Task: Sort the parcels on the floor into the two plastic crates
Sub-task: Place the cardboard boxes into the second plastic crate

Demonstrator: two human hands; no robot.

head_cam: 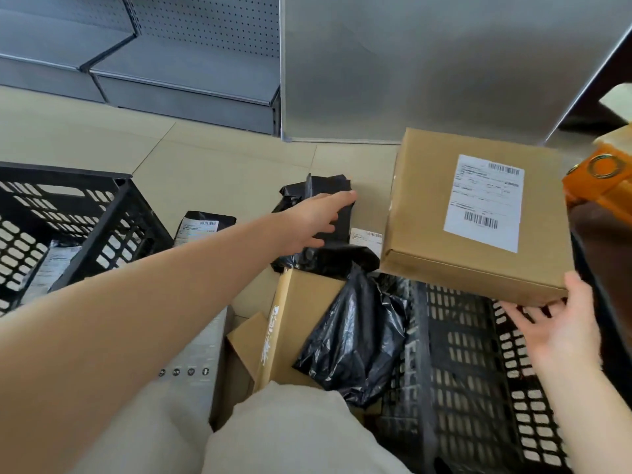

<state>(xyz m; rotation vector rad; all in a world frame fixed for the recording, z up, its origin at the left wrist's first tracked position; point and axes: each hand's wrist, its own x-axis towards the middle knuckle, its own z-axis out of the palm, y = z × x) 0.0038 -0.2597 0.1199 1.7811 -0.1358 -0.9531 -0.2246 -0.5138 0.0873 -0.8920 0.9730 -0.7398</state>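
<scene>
Over the right-hand crate point(478, 354), the right hand point(554, 333) props a flat brown carton point(478, 213) by its near corner, fingers spread beneath and thumb against the side, a light hold rather than a clench. Out on the floor, the left hand point(314, 220) lands on a black poly mailer point(325, 234), fingers curling but not visibly closed. That bag looks soft, light and slippery, so bunch its middle; the stiff carton wants support underneath.
</scene>
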